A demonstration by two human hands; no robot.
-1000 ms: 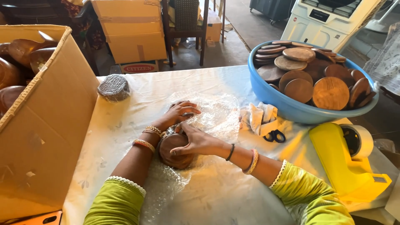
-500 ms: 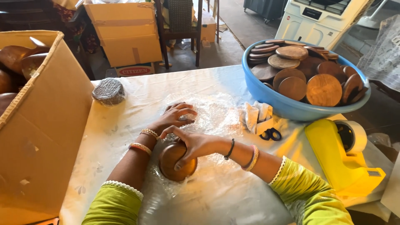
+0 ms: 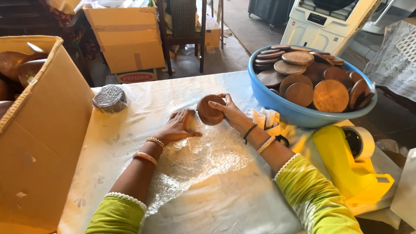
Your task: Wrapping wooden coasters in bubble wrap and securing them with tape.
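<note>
- On the table (image 3: 216, 203), centre: right hand (image 3: 229, 113) grips a round brown wooden disc (image 3: 209, 110), lifted on edge just above the far end of the bubble wrap sheet (image 3: 203, 160); fingers curled over its rim, thumb on the near side.
- Left hand (image 3: 178, 127) lies flat & spread wide on the wrap, holding nothing, just beside the disc w/ fingertips near its lower edge.
- Handling, as I judge it: disc looks stiff, solid wood, moderate weight, smooth finish so maybe a bit slick; not fragile. Best hold is across the rim, as the right hand has it. Wrap is thin, soft, crinkly – shifts easily unless pinned flat.
- Around: blue tub (image 3: 299, 113) of similar discs to the right, yellow tape dispenser (image 3: 351, 167) nearer the edge, cardboard box (image 3: 41, 130) on the left, a wrapped round bundle (image 3: 110, 99) at the far side.
- Vs 0.5 s ago: disc was down flat on the wrap under both hands, close to the body; now it's raised & further away, right hand only, left hand off it.
</note>
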